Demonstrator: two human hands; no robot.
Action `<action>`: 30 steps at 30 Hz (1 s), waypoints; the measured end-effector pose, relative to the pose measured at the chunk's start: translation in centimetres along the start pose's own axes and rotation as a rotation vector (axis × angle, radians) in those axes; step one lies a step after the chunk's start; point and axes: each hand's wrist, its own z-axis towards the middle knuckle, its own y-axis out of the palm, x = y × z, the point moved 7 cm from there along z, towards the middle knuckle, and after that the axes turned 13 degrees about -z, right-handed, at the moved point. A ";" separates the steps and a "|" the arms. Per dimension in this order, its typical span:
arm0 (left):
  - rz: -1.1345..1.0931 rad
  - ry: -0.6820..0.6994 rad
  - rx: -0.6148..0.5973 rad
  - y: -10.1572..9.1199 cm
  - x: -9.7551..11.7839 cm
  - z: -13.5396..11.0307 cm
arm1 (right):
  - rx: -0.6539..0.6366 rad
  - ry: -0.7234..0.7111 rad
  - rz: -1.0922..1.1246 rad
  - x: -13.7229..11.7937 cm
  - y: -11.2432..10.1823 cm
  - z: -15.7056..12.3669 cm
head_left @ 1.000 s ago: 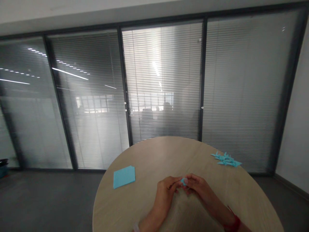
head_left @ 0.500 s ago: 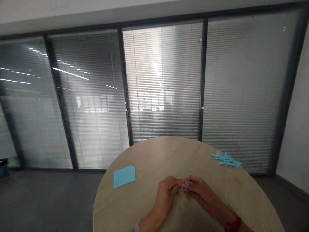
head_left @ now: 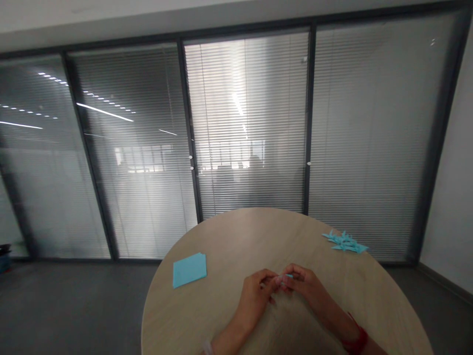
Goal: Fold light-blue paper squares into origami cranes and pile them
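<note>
My left hand (head_left: 258,293) and my right hand (head_left: 305,286) meet over the middle of the round wooden table (head_left: 229,315). Both pinch a small folded piece of light blue paper (head_left: 287,276), of which only a sliver shows between the fingertips. The fingers of both hands are curled tight round it. A red band sits on my right wrist (head_left: 355,340). To the left of my hands lies a flat stack of light blue paper squares (head_left: 189,269). At the far right of the table rests a small heap of folded blue paper figures (head_left: 345,242).
The table's far edge faces a wall of glass panels with closed blinds (head_left: 247,128) in dark frames. Grey floor (head_left: 66,305) lies to the left of the table. A dark blue object (head_left: 4,259) sits at the left edge of the view.
The hands stay together on the small paper piece; the fingers have shifted slightly and less of the blue paper shows than one second ago. The view has tilted a little.
</note>
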 end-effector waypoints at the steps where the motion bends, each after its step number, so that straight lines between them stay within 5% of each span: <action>1: 0.017 0.002 -0.003 0.0 -0.1 0.0 | 0.001 0.004 0.005 0.2 0.0 0.1; 30: 0.009 0.034 0.025 -0.2 -0.1 -0.2 | 0.042 0.029 0.001 1.5 0.0 0.5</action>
